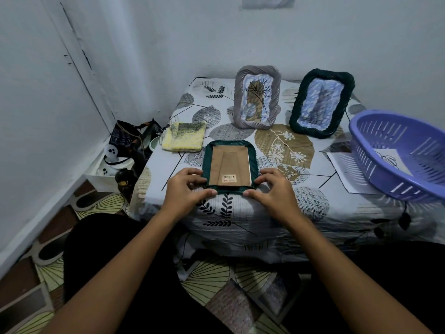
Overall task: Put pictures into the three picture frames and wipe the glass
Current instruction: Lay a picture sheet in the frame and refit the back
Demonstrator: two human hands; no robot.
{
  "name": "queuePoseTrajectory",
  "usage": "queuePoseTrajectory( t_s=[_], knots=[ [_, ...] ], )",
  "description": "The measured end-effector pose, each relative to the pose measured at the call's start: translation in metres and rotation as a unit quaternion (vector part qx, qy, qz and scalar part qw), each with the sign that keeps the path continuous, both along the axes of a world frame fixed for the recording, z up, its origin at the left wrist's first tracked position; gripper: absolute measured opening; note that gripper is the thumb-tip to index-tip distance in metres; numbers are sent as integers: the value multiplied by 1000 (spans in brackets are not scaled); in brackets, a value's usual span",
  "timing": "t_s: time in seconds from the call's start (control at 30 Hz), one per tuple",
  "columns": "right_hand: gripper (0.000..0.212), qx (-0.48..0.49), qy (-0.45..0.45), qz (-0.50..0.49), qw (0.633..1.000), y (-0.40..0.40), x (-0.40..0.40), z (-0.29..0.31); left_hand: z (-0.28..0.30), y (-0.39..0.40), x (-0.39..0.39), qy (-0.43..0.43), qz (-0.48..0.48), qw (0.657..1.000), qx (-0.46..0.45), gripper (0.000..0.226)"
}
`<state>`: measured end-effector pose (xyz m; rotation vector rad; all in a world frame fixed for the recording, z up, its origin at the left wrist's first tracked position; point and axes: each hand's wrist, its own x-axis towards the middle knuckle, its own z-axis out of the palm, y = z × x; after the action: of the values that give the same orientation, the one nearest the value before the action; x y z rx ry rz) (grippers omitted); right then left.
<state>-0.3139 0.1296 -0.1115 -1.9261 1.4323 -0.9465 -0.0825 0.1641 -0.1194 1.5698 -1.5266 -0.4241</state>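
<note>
A dark green frame (230,165) lies face down near the front edge of the tabletop (265,208), its brown cardboard back (230,166) up. The left hand (186,189) grips its 7 o'clock corner and the right hand (272,189) its 5 o'clock corner, fingers curled on the rim. At 12 o'clock a grey frame (257,100) stands upright with a picture in it; at 1 o'clock stands a second green frame (321,102). A yellow cloth (184,136) lies at 10 o'clock, a purple basket (399,155) at 3 o'clock.
</note>
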Motion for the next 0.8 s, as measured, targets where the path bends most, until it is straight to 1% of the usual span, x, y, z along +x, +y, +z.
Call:
queuePoseTrajectory(
  t_s=[0.23, 0.33, 0.47, 0.8],
  knots=[
    [31, 8, -17, 2, 1000, -1, 0, 0, 0, -3, 1, 11, -2, 1000, 15, 43],
    [35, 14, -6, 2, 1000, -2, 0, 1, 0, -3, 2, 23, -6, 1000, 20, 44],
    [37, 19, -3, 5, 1000, -2, 1, 2, 0, -3, 2, 22, -11, 999, 24, 43],
    [35, 32, 0, 8, 999, -1, 1, 4, 0, -3, 3, 14, -16, 999, 34, 43]
  ],
)
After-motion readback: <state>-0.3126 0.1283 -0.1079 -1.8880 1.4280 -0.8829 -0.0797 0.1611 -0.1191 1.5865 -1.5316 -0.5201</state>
